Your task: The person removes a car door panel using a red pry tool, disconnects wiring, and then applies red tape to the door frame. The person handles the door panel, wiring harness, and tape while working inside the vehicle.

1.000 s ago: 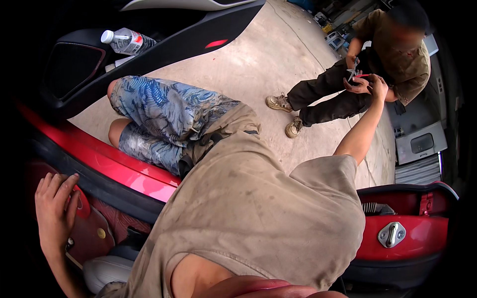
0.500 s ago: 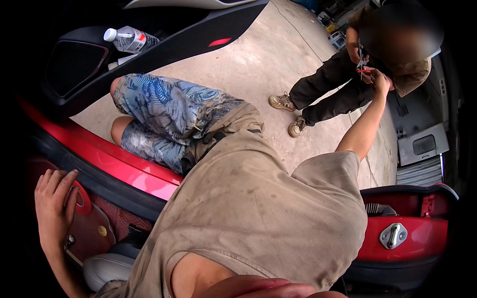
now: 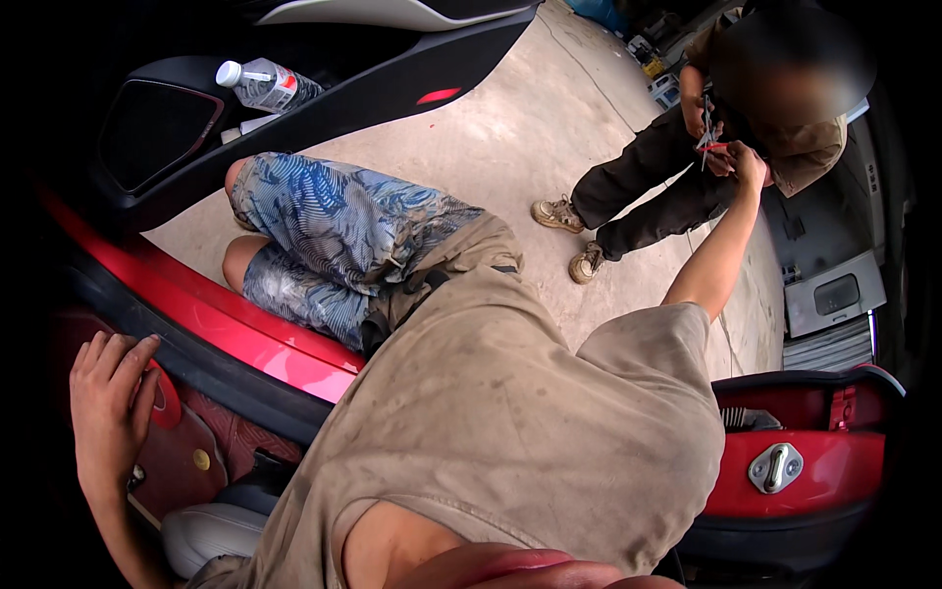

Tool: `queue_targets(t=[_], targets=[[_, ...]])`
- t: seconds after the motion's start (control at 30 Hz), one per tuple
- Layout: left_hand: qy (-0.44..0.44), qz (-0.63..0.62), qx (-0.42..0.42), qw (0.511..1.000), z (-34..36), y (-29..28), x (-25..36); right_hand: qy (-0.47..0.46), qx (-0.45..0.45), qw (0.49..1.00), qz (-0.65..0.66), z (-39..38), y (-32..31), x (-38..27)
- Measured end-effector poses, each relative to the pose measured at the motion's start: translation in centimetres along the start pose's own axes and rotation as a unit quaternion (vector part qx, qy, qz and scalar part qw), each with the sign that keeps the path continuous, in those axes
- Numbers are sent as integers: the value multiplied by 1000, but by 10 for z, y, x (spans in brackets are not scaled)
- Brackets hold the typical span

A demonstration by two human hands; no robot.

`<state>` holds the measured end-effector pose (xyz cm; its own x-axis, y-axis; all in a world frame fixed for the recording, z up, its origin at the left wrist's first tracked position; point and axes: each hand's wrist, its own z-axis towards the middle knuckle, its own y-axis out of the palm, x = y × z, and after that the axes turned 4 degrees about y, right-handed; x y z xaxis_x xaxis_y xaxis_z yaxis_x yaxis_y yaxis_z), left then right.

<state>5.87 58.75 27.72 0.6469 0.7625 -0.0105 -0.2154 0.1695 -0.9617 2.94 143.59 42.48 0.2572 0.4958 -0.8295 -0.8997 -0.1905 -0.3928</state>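
My right arm reaches out to the far right, and my right hand (image 3: 749, 165) is closed on one end of a thin red strip (image 3: 714, 147). Across from it a co-worker's hand (image 3: 695, 116) holds scissors (image 3: 706, 133), whose blades lie at the strip. The co-worker's other hand is partly hidden behind mine. Inside the car at the left, my left hand (image 3: 110, 393) curls around a flat, round red roll (image 3: 168, 401), apparently tape. My fingers cover part of the roll, and the thumb is hard to see.
The co-worker stands on the concrete floor (image 3: 491, 128) in dark trousers (image 3: 638, 191). An open car door (image 3: 392, 103) holds a clear bottle (image 3: 267, 84) in its pocket. The red door sill (image 3: 235, 314) runs beside my legs; a metal latch striker (image 3: 776, 468) sits on the red pillar.
The scissors have shifted slightly left and down at the red strip, and my right hand has moved slightly with them. My left hand stays at the roll, which is turned a little.
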Motion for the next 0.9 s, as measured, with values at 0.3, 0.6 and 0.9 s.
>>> queue_targets(t=[0.3, 0.6, 0.9], targets=[[-17, -4, -3, 1000, -3, 3, -2, -15, -11, 1000, -13, -1, 4, 3], [-13, 3, -2, 1000, -6, 2, -4, 0, -28, 1000, 0, -2, 13, 1], [-15, 6, 0, 1000, -7, 2, -4, 1, -37, 999, 3, 3, 11, 8]])
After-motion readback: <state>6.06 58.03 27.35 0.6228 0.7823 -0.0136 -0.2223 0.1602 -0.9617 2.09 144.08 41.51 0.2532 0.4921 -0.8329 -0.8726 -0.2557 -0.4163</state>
